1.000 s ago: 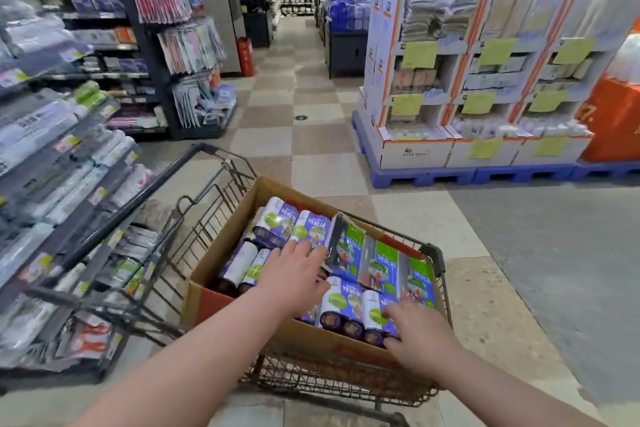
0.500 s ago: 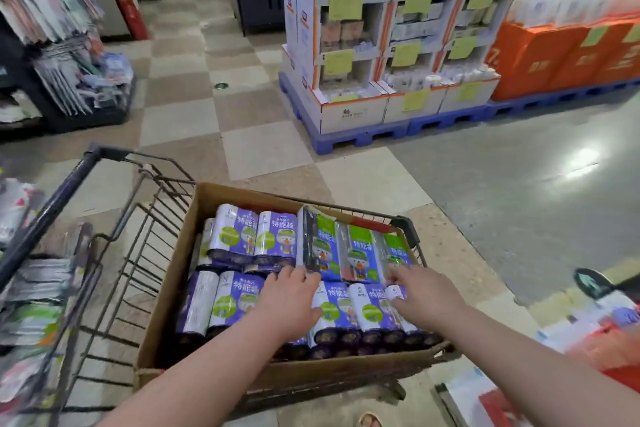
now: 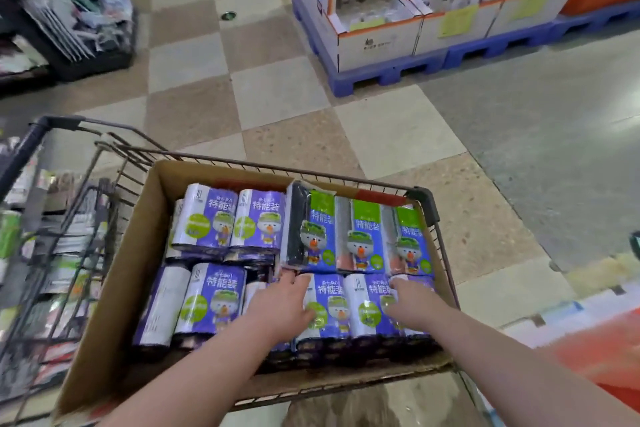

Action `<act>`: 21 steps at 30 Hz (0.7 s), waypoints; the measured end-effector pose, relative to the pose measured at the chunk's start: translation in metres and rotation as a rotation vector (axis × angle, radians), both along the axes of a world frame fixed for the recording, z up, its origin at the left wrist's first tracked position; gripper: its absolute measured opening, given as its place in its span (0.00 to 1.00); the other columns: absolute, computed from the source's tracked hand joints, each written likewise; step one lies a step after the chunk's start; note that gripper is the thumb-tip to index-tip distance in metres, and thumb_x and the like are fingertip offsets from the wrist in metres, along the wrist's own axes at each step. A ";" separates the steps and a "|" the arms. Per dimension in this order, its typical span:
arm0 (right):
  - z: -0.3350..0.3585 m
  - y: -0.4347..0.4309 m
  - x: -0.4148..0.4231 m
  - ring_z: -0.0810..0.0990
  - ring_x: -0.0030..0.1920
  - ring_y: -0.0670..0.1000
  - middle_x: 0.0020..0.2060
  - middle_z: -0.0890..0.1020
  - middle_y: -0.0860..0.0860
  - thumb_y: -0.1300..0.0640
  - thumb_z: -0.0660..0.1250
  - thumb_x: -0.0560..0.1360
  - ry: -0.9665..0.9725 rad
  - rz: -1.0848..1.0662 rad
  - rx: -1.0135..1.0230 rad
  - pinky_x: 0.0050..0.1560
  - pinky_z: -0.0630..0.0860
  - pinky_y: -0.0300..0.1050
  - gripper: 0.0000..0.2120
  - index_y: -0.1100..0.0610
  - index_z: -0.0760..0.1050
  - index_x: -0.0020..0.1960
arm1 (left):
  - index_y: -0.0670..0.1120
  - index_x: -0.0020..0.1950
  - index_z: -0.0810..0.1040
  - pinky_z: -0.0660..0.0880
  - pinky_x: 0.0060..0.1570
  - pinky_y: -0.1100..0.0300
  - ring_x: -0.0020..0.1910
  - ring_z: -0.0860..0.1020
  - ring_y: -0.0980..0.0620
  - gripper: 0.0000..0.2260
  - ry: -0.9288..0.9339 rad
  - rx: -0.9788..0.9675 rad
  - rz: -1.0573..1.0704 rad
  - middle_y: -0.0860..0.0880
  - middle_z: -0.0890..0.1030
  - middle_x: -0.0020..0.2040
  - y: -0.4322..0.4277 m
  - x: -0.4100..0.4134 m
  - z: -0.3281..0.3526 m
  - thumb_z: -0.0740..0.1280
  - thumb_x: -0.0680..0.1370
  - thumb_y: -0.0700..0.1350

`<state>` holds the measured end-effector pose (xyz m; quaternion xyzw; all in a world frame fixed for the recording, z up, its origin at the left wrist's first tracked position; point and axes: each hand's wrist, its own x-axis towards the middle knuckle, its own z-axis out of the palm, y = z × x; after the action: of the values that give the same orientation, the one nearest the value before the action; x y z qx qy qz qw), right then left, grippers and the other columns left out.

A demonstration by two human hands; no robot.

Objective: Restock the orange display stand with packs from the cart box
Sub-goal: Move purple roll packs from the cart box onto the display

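View has dropped over the box (image 3: pixel 114 305); left hand (image 3: pixel 280 305) and right hand (image 3: pixel 412 302) flank one pack (image 3: pixel 341 305), long axis pointing away, grips seemingly flat, empty.

The cardboard box (image 3: pixel 116 288) is standing open at the top, giving access from straight above. Purple packs (image 3: pixel 207 218) are filling it in two rows, side against side, leaving only a dark slot between the rows. The upright packs (image 3: pixel 360 236) at the far right are rising above the others and blocking a level sweep. The wire cart rim (image 3: pixel 311 173) is fencing the far and right sides. Open floor (image 3: pixel 381 135) is lying beyond; a shelf rack (image 3: pixel 52 253) is crowding the left
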<state>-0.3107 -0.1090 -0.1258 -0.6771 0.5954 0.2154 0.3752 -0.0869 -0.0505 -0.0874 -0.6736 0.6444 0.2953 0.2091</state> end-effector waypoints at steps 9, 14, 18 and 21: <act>-0.039 0.009 0.020 0.67 0.70 0.58 0.70 0.66 0.59 0.47 0.66 0.73 -0.061 -0.270 0.139 0.66 0.67 0.46 0.42 0.61 0.48 0.77 | 0.43 0.73 0.62 0.71 0.62 0.54 0.65 0.73 0.44 0.31 0.199 0.161 0.692 0.44 0.73 0.69 -0.004 -0.008 -0.040 0.66 0.76 0.58; -0.044 0.001 0.025 0.80 0.48 0.56 0.61 0.73 0.59 0.56 0.72 0.66 -0.284 -0.722 0.260 0.45 0.80 0.48 0.28 0.63 0.70 0.63 | 0.41 0.70 0.66 0.73 0.59 0.56 0.61 0.75 0.44 0.39 0.235 0.154 0.985 0.43 0.75 0.66 -0.003 -0.011 -0.047 0.72 0.68 0.63; -0.051 0.005 0.021 0.82 0.47 0.58 0.52 0.80 0.59 0.50 0.71 0.53 -0.390 -0.806 0.290 0.46 0.81 0.52 0.30 0.59 0.74 0.53 | 0.42 0.65 0.71 0.75 0.57 0.53 0.57 0.77 0.45 0.32 0.242 0.128 1.034 0.45 0.78 0.60 -0.001 -0.004 -0.048 0.73 0.70 0.60; -0.051 0.010 0.022 0.80 0.54 0.59 0.57 0.78 0.59 0.50 0.78 0.58 -0.404 -0.810 0.316 0.52 0.79 0.53 0.38 0.61 0.66 0.62 | 0.42 0.63 0.71 0.76 0.56 0.53 0.54 0.78 0.46 0.29 0.272 0.129 1.024 0.45 0.78 0.58 -0.002 -0.005 -0.046 0.74 0.70 0.57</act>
<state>-0.2892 -0.0994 -0.1763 -0.3538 0.6864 0.0039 0.6354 -0.0915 -0.0521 -0.1338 -0.8434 0.2350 0.4832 -0.0062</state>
